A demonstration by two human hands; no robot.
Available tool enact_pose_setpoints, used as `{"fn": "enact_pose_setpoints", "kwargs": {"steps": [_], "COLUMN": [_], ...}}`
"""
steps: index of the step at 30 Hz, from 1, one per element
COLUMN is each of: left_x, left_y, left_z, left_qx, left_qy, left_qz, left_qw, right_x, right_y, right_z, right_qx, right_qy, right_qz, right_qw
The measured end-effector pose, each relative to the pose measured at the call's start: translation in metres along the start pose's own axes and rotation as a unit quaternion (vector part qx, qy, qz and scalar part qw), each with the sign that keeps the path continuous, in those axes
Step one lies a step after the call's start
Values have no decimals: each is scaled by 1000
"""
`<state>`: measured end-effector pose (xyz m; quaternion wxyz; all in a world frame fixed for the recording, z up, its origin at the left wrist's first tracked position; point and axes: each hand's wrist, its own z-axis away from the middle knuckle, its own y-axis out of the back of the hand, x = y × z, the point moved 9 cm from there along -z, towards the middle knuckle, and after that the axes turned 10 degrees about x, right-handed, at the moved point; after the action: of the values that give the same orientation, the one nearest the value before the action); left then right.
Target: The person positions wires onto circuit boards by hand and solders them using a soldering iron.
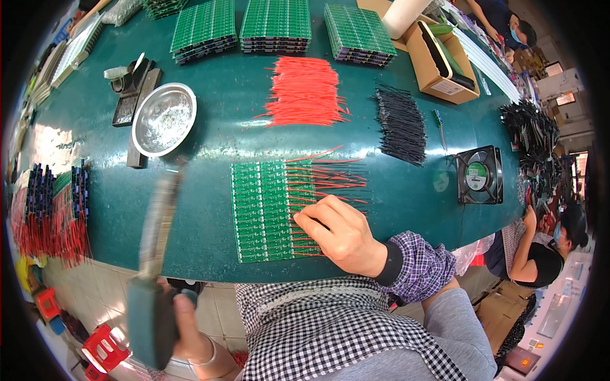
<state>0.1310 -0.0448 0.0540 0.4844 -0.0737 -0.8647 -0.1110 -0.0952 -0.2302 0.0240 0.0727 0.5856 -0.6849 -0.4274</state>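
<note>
A green circuit board panel [260,209] lies flat near the table's front edge. Red wires [330,184] and some dark ones stick out from its right side. Over that side is my right hand [343,235], thumb and forefinger pinched at a red wire's end against the board. My left hand [187,333], at the lower left, is wrapped round the dark green handle of a soldering gun [152,311]. The gun's long barrel is smeared by motion and points up toward a metal bowl [164,120]. That bowl has shiny bits inside.
Bundles of red wires [304,92] and black wires [401,126] lie beyond the panel. Stacked boards [276,25] line the back. A black fan [478,176] stands right, near a cardboard box [445,63]. Wired boards [54,203] sit left. A co-worker [540,254] is at right.
</note>
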Motion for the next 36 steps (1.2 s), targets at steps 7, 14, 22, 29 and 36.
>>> {"fn": "enact_pose_setpoints", "kwargs": {"steps": [7, 14, 22, 29, 36], "left_x": [-56, -41, -32, -30, -29], "left_y": [-34, -17, -23, -32, -31], "left_z": [-50, 39, 64, 65, 66], "left_qx": [11, -161, -227, -260, -283], "left_qy": [152, 194, 250, 240, 222], "left_qz": [-28, -12, -66, -66, -89], "left_qw": [988, 968, 939, 933, 929], "right_x": [1, 3, 3, 3, 3], "right_y": [-1, 2, 0, 0, 1], "right_z": [3, 2, 3, 3, 3], "right_qx": [4, 11, 14, 21, 17], "right_qy": [0, -3, -8, -9, -12], "right_qz": [4, 2, -13, -4, 0], "right_qw": [1000, 1000, 1000, 1000, 1000]}}
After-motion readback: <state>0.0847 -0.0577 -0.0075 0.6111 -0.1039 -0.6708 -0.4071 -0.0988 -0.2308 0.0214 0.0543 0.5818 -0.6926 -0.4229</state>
